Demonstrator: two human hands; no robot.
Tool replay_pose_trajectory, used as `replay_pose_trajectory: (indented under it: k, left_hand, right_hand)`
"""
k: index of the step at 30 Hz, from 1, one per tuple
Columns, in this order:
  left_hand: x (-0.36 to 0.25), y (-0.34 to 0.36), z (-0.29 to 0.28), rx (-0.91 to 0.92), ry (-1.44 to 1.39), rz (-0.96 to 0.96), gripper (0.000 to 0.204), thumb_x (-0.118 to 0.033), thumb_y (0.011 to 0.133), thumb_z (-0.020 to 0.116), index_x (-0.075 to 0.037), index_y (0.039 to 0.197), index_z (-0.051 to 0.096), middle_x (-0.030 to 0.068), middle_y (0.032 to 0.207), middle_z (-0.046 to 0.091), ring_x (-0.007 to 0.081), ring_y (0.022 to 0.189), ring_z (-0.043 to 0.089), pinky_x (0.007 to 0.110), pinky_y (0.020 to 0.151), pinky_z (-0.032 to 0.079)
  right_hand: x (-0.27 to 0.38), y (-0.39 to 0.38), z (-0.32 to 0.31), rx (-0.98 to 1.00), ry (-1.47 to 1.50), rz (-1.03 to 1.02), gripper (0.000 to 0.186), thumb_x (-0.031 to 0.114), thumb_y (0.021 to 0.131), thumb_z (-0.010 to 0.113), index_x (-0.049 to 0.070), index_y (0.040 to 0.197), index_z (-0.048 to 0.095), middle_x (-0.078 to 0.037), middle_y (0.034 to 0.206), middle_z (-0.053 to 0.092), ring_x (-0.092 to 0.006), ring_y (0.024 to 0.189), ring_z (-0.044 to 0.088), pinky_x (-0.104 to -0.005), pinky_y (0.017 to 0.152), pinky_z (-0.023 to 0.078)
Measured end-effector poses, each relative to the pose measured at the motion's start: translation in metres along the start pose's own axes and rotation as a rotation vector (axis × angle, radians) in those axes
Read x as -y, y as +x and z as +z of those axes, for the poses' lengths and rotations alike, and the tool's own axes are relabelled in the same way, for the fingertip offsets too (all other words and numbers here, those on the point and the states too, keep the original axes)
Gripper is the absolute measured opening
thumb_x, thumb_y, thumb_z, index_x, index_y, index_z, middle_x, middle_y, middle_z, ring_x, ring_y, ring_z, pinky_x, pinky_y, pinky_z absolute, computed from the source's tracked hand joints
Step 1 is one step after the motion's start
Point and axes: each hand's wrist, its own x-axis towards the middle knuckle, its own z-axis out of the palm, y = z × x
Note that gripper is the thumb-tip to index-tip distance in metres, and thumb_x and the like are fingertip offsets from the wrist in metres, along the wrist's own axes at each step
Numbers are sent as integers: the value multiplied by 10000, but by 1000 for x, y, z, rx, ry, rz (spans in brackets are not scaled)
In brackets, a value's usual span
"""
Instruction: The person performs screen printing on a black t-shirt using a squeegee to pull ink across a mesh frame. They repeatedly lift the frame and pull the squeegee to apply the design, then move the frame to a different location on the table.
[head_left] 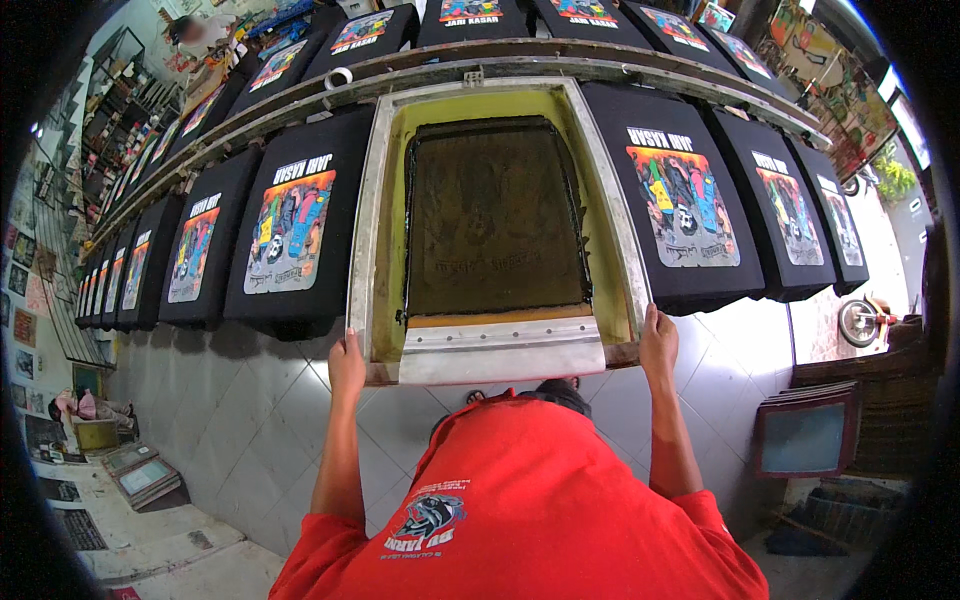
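A screen printing frame with pale rails and yellow-green mesh margins lies in front of me, over the row of shirts. Dark ink edges its brown middle panel, where a faint design shows. Across the near end rests a wide squeegee with a riveted metal holder. My left hand is closed around the near left corner of the frame. On the opposite side, my right hand grips the near right corner. Whatever lies beneath the screen is hidden.
Printed black T-shirts on boards flank the frame, one left and one right. Beyond a long metal rail stands another row. Several framed screens lean at lower right. A person is at far left.
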Motion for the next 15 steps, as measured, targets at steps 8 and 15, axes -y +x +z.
replay_pose_trajectory:
  k: [8,15]
  left_hand:
    - [25,51,1,53,7,47,600,-457,994,411,96,910,631,316,908,637,474,894,600,485,797,446]
    - [31,64,9,96,43,2,581,-447,992,432,98,995,633,304,967,649,451,938,614,458,813,454]
  right_hand:
    - [38,-2,23,46,-72,69,532,425,999,428,-46,1078,662,-265,936,673,-405,913,646,-444,818,471]
    - [8,5,42,9,13,90,576,449,999,419,-67,1137,634,-269,994,675,-399,965,643,-424,849,472]
